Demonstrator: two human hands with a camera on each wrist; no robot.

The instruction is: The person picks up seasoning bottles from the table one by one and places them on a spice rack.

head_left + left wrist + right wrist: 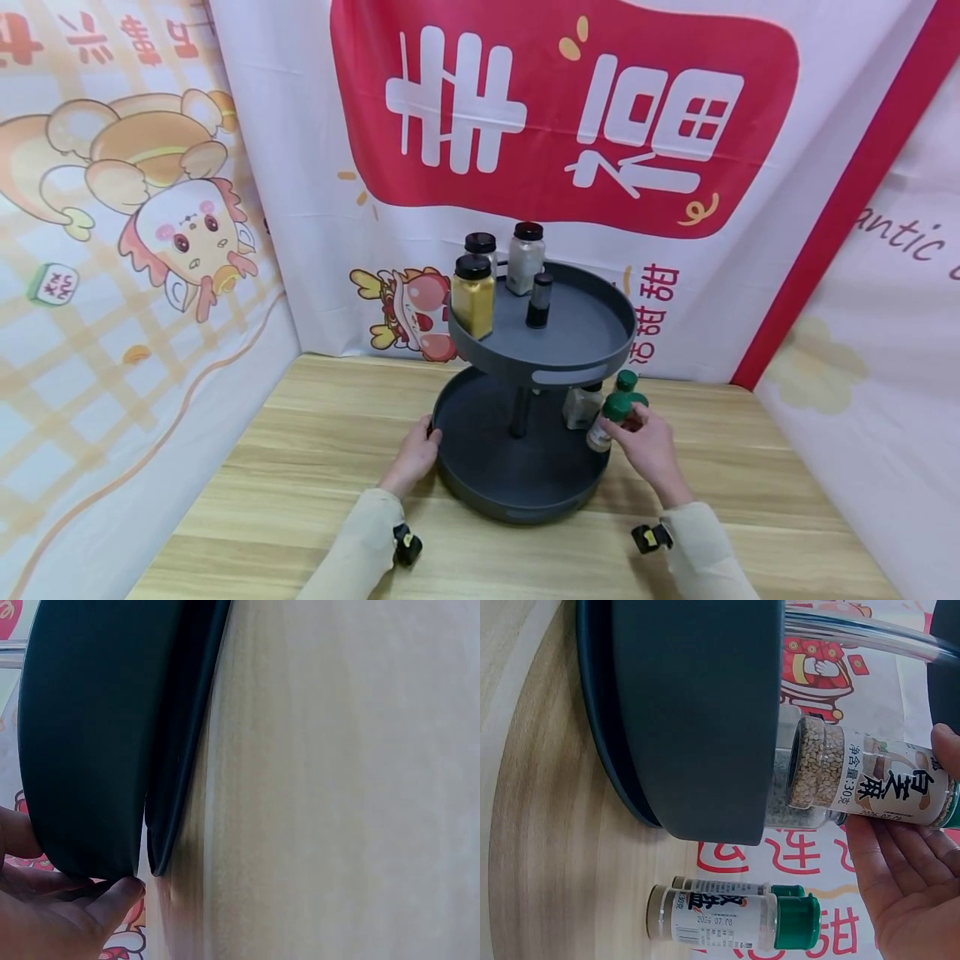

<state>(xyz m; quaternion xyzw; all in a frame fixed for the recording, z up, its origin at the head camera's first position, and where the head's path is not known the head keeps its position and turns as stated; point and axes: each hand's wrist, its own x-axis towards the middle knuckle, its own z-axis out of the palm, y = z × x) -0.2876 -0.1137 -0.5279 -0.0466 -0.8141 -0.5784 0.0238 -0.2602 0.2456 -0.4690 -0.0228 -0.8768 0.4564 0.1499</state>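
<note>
A dark grey two-tier turntable (pixel 517 512) stands on the table. My left hand (pixel 412 457) grips the wall of its lower tray at the left; the left wrist view shows fingers (pixel 112 904) on both sides of that wall. With my right hand (pixel 651 448) I hold a sesame seed shaker (pixel 889 776), green-capped and labelled, tilted over the lower tray's right rim. In the head view its base is near the tray, but contact cannot be told. Close behind it, inside the lower tray, is a clear jar (pixel 582 407) with a dark cap.
The upper tray (pixel 577 333) carries a yellow-powder jar (pixel 474 300), a white-powder jar (pixel 525 262), another black-lidded jar (pixel 482 244) and a small black-based bottle (pixel 538 302). Two more green-capped shakers (pixel 731 919) stand on the table (pixel 750 467) right of the turntable. Printed cloths hang around.
</note>
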